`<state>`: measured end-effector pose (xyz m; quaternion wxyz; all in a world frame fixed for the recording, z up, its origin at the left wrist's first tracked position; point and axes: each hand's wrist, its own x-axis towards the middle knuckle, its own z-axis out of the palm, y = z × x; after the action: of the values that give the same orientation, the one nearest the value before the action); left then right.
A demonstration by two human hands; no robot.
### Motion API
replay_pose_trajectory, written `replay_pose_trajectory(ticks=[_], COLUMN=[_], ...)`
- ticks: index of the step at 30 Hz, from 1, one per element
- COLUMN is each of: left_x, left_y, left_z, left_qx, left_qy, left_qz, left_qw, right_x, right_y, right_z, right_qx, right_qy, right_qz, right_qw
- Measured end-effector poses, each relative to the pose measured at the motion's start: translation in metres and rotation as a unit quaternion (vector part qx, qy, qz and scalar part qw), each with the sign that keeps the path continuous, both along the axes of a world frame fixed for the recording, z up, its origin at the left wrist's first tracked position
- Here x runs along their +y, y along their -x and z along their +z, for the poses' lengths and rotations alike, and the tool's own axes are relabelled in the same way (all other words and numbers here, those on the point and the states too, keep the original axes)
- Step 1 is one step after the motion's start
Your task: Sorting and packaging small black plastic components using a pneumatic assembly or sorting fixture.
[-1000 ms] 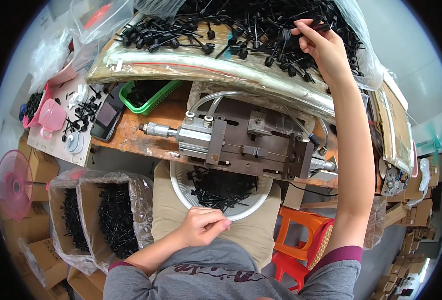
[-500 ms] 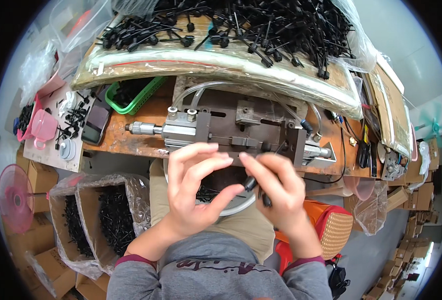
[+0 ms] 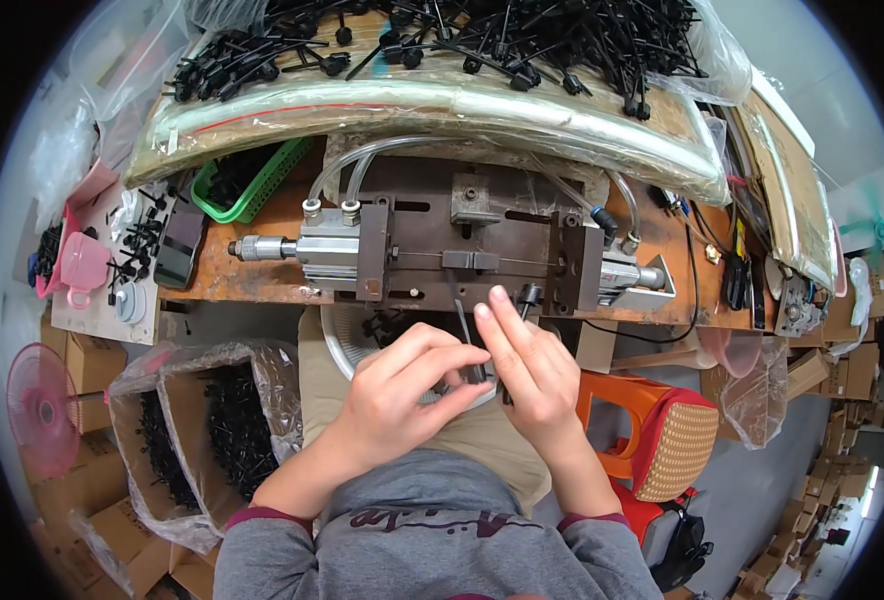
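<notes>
Both hands together over the white bowl point(image 3: 347, 345): left hand point(image 3: 402, 395) and right hand point(image 3: 527, 370) pinching a thin black rod point(image 3: 465, 330).

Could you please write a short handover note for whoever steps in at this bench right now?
Left hand and right hand meet over the white bowl on the lap, fingers pinching a thin black pin part between them. A second black piece sticks up by the right fingertips. The metal press fixture sits just ahead on the bench. Loose black parts are heaped on the far shelf; more fill the bags at left.
</notes>
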<state>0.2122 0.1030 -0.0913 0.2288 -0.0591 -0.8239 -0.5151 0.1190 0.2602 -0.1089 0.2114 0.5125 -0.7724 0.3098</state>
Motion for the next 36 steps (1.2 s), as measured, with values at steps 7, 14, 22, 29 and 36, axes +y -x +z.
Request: replay_pose_trajectory(ticks=[7, 14, 22, 29, 36], left_x=[-0.006, 0.001, -0.003, -0.004, -0.004], left_y=[0.017, 0.03, 0.035, 0.035, 0.037], left_z=[-0.007, -0.014, -0.01, -0.006, -0.002], left_qx=[0.034, 0.033, 0.009, -0.014, -0.013], left_qy=[0.199, 0.313, 0.312, 0.309, 0.285], left_qz=[0.077, 0.09, 0.102, 0.107, 0.069], left_qw=[0.976, 0.945, 0.945, 0.945, 0.956], right_x=[0.01, 0.019, 0.03, 0.034, 0.033], right_y=[-0.009, -0.008, -0.015, -0.007, -0.003], right_z=[0.0, 0.002, 0.007, 0.015, 0.013], right_qx=[-0.235, -0.292, -0.443, -0.558, -0.679], right_qy=[0.206, 0.221, 0.292, 0.323, 0.296], right_qz=[-0.042, 0.012, 0.024, 0.001, 0.015], right_qw=[0.949, 0.93, 0.847, 0.765, 0.672])
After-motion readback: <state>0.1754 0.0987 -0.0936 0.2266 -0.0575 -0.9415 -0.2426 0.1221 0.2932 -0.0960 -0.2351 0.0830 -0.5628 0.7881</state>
